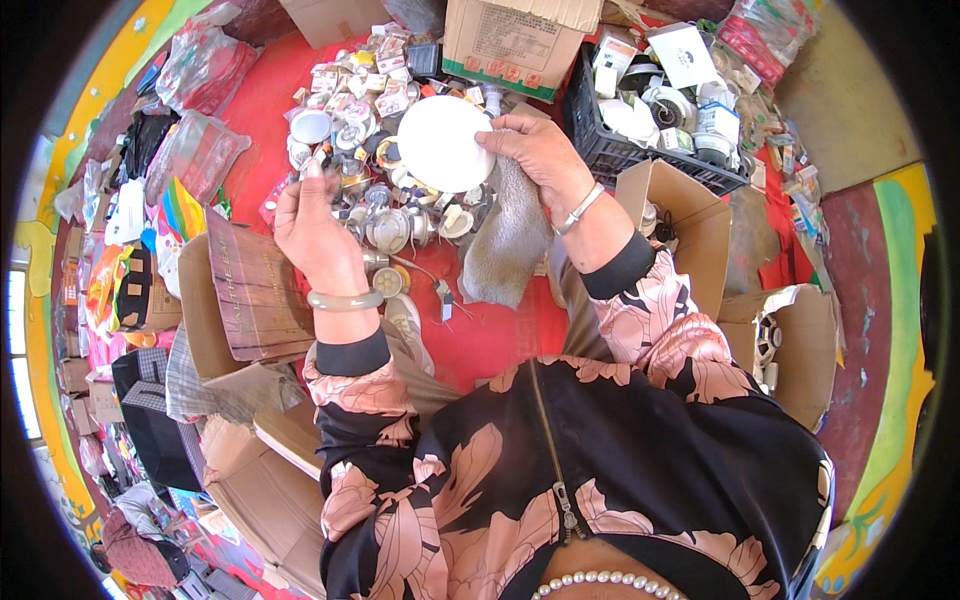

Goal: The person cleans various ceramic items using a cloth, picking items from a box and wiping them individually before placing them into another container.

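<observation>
My right hand (546, 160) grips the edge of a smooth white round disc (445, 143), like a lamp cover, facing up. From the same hand hangs a grey cloth (506, 240), bunched under the fingers and drooping toward my lap. My left hand (315, 232) is raised left of the disc, apart from it, with fingers and thumb drawn together. Something small and whitish shows at its fingertips, too blurred to name. Beneath both hands spreads a pile of small lamps and fittings (388, 229), with little boxes (392, 98) toward the far side.
A black crate (590, 135) of lamp parts stands far right. Open cardboard boxes stand near my right arm (690, 220) and left arm (200, 300). A large carton (515, 45) is at the back. Red cloth (490, 345) covers the floor.
</observation>
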`<state>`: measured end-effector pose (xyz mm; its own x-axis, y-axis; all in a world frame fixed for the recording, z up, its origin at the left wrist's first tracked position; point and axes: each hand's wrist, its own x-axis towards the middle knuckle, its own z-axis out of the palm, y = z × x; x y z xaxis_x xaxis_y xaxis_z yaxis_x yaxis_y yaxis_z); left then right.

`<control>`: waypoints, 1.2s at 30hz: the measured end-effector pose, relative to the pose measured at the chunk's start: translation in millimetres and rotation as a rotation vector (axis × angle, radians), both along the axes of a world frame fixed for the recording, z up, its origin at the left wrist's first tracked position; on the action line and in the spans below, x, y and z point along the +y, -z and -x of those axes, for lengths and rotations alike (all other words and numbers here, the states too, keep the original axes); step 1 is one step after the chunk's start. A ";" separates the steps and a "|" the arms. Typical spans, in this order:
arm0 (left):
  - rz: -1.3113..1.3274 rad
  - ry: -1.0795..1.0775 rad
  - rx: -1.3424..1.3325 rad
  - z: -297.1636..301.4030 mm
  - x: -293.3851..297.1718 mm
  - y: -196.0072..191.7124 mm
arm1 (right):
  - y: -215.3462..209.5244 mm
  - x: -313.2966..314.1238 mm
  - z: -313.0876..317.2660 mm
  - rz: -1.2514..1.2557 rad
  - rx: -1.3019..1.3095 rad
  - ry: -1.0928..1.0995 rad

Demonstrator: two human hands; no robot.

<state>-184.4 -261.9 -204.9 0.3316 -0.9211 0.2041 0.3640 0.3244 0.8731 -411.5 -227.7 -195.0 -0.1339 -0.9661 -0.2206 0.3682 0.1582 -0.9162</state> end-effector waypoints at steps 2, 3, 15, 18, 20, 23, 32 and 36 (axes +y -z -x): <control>-0.042 0.202 0.211 -13.5 -9.1 16.2 | 3.4 -3.6 2.1 0.026 -0.048 0.015; -0.057 0.254 0.194 -7.8 -6.5 14.7 | 3.7 -3.5 1.2 0.023 -0.064 0.023; -0.025 0.684 0.147 59.9 15.3 18.7 | 3.2 4.8 -19.4 0.008 -0.170 0.007; 0.035 0.702 0.313 54.1 8.6 23.1 | 5.3 5.8 -22.7 0.059 -0.079 -0.074; 0.046 0.683 0.360 51.0 7.6 21.6 | 2.4 6.7 -18.4 0.076 -0.036 -0.172; 0.023 0.644 0.389 40.9 8.6 18.0 | 0.1 -1.8 15.5 0.176 0.127 0.015; -0.072 0.854 0.370 53.4 23.5 6.4 | -22.4 9.9 -11.7 0.459 0.179 0.152; -0.114 0.910 0.463 54.7 26.8 10.3 | -11.1 7.4 -23.2 0.702 0.899 0.317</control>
<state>-239.1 -235.2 -215.2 -0.4781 -0.8687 0.1295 0.7397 -0.3187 0.5927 -388.3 -220.3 -183.9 -0.2256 -0.7336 0.6410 -0.5207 -0.4653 -0.7158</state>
